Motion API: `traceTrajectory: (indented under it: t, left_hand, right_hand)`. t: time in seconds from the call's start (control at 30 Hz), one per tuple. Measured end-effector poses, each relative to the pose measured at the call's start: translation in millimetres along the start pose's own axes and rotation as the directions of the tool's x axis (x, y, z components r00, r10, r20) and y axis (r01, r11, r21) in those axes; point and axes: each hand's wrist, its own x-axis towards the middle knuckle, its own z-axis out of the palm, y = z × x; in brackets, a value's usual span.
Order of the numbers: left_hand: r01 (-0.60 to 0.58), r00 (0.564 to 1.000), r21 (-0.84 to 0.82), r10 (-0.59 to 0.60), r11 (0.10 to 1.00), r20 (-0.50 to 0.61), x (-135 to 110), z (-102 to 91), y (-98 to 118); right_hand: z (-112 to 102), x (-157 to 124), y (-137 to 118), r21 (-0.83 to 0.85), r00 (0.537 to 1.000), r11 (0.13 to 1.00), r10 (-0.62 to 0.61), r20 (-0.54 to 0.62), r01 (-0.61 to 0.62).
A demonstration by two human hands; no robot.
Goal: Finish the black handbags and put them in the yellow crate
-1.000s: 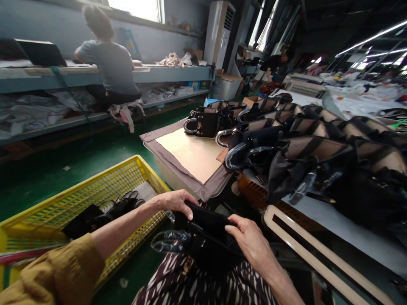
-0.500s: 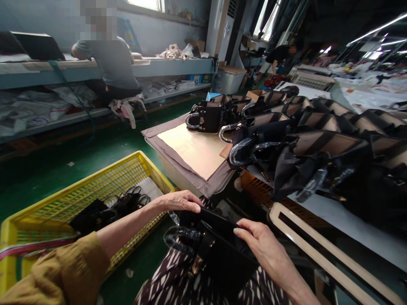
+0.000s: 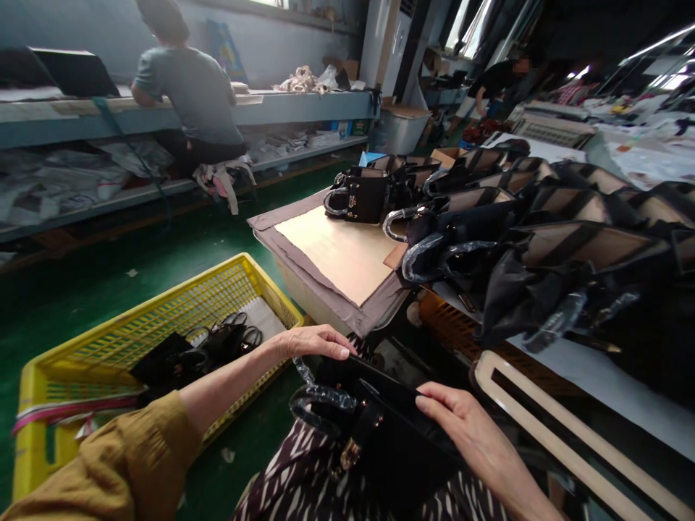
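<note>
A black handbag (image 3: 402,441) rests tilted on my lap, over dark patterned cloth. Its handles (image 3: 320,405) are wrapped in clear plastic and point left, and a gold-coloured fitting hangs from its strap. My left hand (image 3: 318,341) grips the bag's far upper edge, thumb on top and fingers hidden behind it. Along the same rim, farther right, my right hand (image 3: 453,412) pinches the edge between thumb and fingers. The underside of the bag is out of sight.
To the left stands a yellow crate (image 3: 163,304) with several small black bags (image 3: 217,347). Ahead, a padded stand (image 3: 337,253) carries bags beside many more black handbags (image 3: 586,246). A pale slotted frame (image 3: 565,434) juts in at right. One person (image 3: 190,94) sits at a bench.
The view has shifted slightly, so surroundings appear a little farther right. Both hands keep their hold on the handbag's rim. The distant bending person also shows farther right.
</note>
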Motion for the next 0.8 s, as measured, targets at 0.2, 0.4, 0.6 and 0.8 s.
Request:
traceTrajectory:
  t: [0.2,0.4,0.6,0.8]
  left_hand:
    - [0.016,1.000,0.010,-0.016,1.000,0.003,0.3,2.1,2.0]
    - [0.061,0.998,-0.024,-0.061,0.998,0.013,0.1,4.2,3.9]
    - [0.053,0.999,0.082,-0.052,0.995,-0.012,-2.6,7.2,7.0]
    - [-0.017,0.996,0.330,0.044,0.944,-0.074,-3.4,13.7,21.5]
  right_hand:
    - [1.5,-2.3,0.8,0.015,1.000,1.000,0.010,-0.014,-0.010]
    - [3.4,-6.8,-2.3,-0.016,0.999,1.000,0.005,-0.044,-0.006]
    - [5.3,-8.1,-4.3,-0.066,0.997,0.997,0.023,-0.077,-0.028]
    - [6.8,-9.4,-7.4,-0.114,0.994,0.993,0.015,-0.104,-0.027]
